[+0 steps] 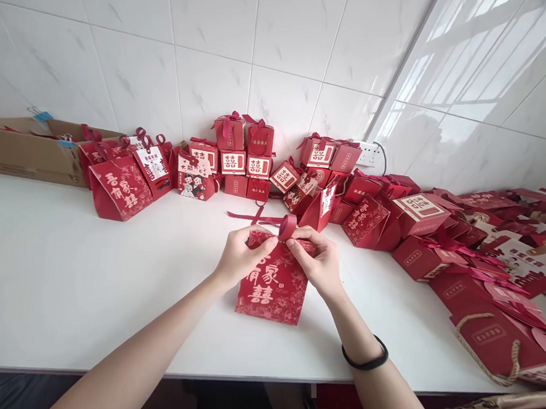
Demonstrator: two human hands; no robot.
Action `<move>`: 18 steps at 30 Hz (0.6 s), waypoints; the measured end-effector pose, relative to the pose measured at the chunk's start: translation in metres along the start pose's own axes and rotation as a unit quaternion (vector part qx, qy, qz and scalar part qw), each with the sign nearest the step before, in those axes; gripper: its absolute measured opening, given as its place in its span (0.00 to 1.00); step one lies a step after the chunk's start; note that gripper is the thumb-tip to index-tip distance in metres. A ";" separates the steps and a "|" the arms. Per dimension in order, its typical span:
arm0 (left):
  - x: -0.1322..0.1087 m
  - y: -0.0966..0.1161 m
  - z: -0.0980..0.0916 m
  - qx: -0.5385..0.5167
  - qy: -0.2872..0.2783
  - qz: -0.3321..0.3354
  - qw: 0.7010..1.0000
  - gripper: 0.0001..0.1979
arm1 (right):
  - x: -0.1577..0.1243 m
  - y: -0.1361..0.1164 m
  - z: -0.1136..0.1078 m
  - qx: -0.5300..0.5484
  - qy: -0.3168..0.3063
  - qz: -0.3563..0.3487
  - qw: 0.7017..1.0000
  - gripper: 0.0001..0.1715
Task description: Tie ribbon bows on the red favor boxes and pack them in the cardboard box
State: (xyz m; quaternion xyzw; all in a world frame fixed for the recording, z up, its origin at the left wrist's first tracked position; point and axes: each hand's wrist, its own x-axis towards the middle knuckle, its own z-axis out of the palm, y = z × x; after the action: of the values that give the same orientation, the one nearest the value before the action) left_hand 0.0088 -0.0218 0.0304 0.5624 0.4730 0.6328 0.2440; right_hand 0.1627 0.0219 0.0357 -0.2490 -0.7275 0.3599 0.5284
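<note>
A red gift box (272,291) with pale characters stands on the white table in front of me. A dark red ribbon loop (288,226) rises from its top, and ribbon tails stretch out behind it to the left. My left hand (242,255) pinches at the base of the loop from the left. From the right, my right hand (318,260) pinches the same spot with thumb and fingers on the box's top edge. The fingertips of both hands nearly meet there. A black band circles my right wrist.
Stacked small red boxes (233,162) stand along the tiled wall. A cardboard box (35,159) is at the far left, near a larger red box (122,188). Many red boxes (482,328), some with rope handles, crowd the right side. A power strip (367,153) lies by the wall.
</note>
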 end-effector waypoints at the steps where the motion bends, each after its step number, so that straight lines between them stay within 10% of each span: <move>1: 0.000 0.001 0.000 -0.005 -0.003 -0.005 1.000 0.09 | 0.000 -0.001 0.000 0.004 0.001 0.002 1.000 0.05; 18: 0.004 0.000 0.000 -0.055 0.010 -0.093 0.994 0.12 | 0.007 0.010 -0.005 0.185 -0.069 0.182 0.963 0.18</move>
State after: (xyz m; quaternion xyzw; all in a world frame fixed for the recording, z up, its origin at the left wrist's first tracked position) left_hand 0.0078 -0.0181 0.0319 0.4952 0.4902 0.6381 0.3277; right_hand 0.1652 0.0343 0.0329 -0.2494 -0.6255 0.5945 0.4394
